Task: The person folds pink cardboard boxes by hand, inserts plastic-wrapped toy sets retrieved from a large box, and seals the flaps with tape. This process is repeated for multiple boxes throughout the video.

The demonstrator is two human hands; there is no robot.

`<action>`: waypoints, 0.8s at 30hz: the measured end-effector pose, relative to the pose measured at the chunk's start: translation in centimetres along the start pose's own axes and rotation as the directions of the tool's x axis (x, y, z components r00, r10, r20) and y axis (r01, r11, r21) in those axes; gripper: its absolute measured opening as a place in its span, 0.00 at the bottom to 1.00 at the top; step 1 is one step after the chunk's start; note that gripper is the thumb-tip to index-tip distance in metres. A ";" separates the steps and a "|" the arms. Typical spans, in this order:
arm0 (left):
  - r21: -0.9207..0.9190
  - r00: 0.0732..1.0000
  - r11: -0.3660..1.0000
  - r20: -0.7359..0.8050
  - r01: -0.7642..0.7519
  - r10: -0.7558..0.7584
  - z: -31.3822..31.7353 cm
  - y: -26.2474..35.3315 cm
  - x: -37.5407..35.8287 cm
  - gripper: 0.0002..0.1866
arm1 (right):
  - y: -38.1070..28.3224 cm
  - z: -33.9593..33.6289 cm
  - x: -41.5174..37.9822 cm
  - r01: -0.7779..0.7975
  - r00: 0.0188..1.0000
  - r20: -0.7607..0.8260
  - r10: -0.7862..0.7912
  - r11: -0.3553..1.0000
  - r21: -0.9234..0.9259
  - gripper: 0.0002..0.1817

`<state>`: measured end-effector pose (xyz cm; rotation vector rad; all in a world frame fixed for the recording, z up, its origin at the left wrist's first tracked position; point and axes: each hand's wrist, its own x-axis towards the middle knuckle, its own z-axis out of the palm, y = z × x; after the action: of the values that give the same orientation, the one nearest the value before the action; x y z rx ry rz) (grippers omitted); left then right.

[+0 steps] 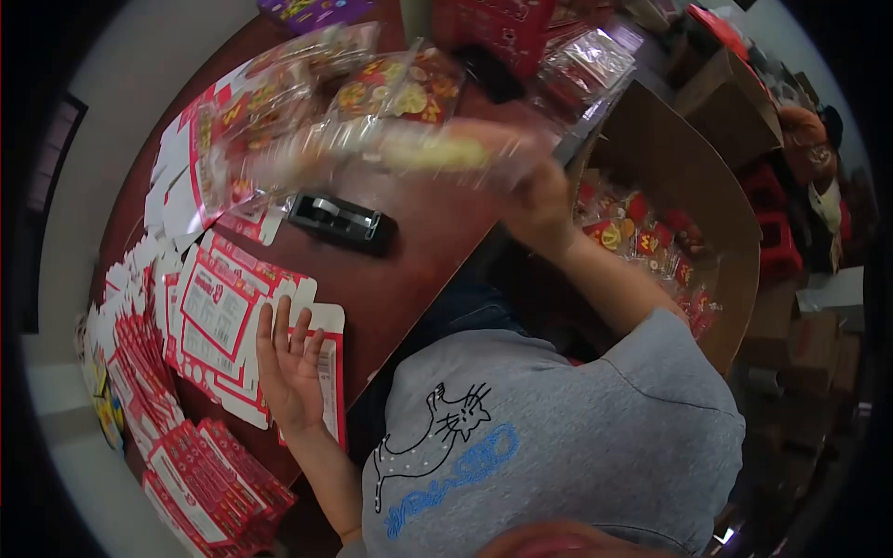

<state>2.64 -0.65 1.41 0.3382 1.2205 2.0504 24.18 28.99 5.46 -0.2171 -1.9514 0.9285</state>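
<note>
My right hand [539,206] is closed on one end of a clear plastic packet [437,149], which is smeared by motion and shows yellow and orange colours. The packet stretches leftwards above the dark red table. My left hand [296,372] is open, palm up with fingers apart, over flat red-and-white printed cartons [219,307]. Between the hands, a black tape dispenser [341,224] stands on the table. Several clear packets with red and yellow printed cards [400,88] lie behind it.
Stacks of folded red-and-white cartons [209,484] line the table's left side. To the right, a large open cardboard box [716,205] holds many small packets [642,237]. At the back are a red container [493,33], a black object [490,74] and a purple package [312,13].
</note>
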 end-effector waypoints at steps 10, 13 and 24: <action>0.235 0.993 0.971 -0.116 0.049 -0.022 -3.5 1.3 -1.8 0.22 | 17.3 -32.7 8.0 -0.597 0.641 -0.490 0.591 0.785 0.165 0.27; 0.262 0.979 0.963 -0.205 0.059 -0.004 -4.7 2.2 -1.8 0.21 | 21.3 -36.0 11.7 -0.701 0.662 -0.442 0.606 0.710 -0.076 0.33; 0.478 0.948 0.876 -0.304 0.067 0.093 -6.5 1.3 -4.0 0.18 | 32.0 -27.3 11.7 0.124 0.807 -0.053 0.589 -0.257 -0.958 0.36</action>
<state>1.35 -8.06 -0.36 0.2466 1.9452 1.8313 32.99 71.26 -0.96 -1.5850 -2.7193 -0.9161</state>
